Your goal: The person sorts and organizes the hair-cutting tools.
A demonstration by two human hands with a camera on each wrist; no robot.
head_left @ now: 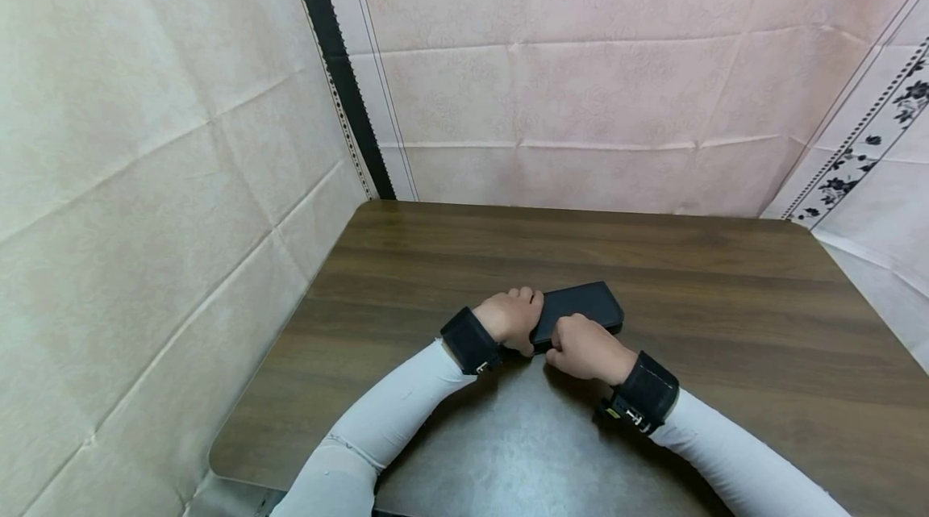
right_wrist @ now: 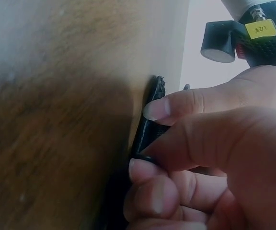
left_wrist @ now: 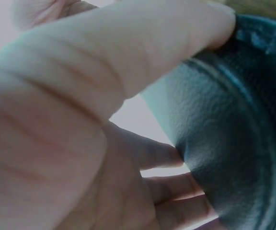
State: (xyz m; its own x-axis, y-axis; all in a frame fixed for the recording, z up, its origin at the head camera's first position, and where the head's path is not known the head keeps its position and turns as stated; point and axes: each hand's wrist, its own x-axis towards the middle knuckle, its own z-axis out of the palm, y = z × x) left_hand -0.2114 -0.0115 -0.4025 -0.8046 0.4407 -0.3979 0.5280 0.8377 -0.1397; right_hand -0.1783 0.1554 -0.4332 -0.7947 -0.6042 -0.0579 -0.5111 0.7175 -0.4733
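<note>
A black zippered case [head_left: 584,303] with a grained leather-like surface lies on the wooden table. My left hand [head_left: 514,318] grips its left end, thumb on the near edge and fingers across the far side. In the left wrist view the zipper [left_wrist: 272,105] curves along the edge of the case. My right hand [head_left: 586,348] is at the near long side, fingers curled. Up close in the right wrist view, its thumb and index finger pinch a small dark zipper pull [right_wrist: 145,157], mostly hidden by the fingertips. The left thumb [right_wrist: 159,109] presses the case edge just beside them.
The brown wood-grain table [head_left: 726,283] extends around the case, with a bright reflection at its near side. Pale cloth hangs on the left [head_left: 145,218] and behind the table [head_left: 581,97]. Black straps with small cameras [head_left: 642,396] sit on both wrists.
</note>
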